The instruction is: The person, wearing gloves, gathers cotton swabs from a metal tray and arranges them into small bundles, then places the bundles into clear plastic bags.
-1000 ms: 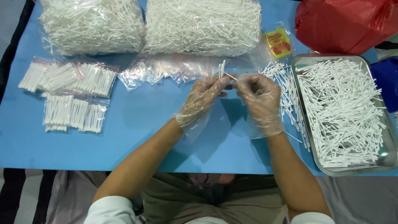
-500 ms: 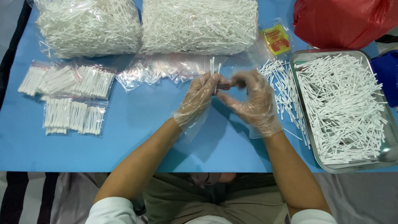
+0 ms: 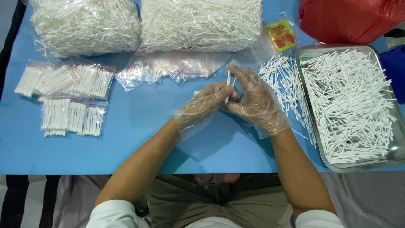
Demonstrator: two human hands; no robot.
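Note:
Both hands wear loose clear plastic gloves and meet over the middle of the blue table [image 3: 139,139]. My left hand [image 3: 206,103] and my right hand [image 3: 253,99] together pinch a small upright bunch of white cotton swabs [image 3: 229,80]. A loose pile of swabs [image 3: 284,82] lies just right of my right hand. Empty small clear bags [image 3: 168,69] lie flat just beyond my hands.
A metal tray [image 3: 314,122] full of loose swabs stands at the right. Two big clear bags of swabs [image 3: 84,25] [image 3: 202,23] lie at the back. Filled small swab packets [image 3: 67,97] lie at the left. A yellow-red packet [image 3: 282,34] and a red bag [image 3: 350,17] lie back right.
The two hands have come closer together and turned the swab bunch upright between them. The view has shifted slightly.

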